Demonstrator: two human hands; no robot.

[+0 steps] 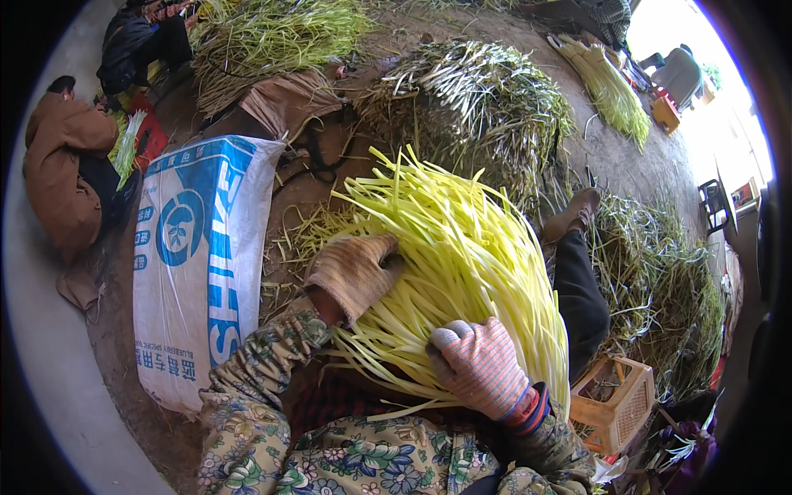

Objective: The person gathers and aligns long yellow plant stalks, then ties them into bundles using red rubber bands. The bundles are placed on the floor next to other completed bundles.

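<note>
A large loose bundle of yellow chives lies across my lap, its long flat leaves fanning upward and to the right. My left hand, in a worn tan knit glove, rests against the left side of the bundle. Its fingers and thumb curl toward the leaves, and whether they pinch any is unclear. On the lower part of the bundle, my right hand is closed around some leaves in a pink-and-grey striped glove. Its fingertips are tucked out of sight.
A white-and-blue printed sack lies to my left. Heaps of dry leaves and green stalks lie ahead. At right are a straw pile and an orange plastic stool. People sit at left, one in a brown jacket.
</note>
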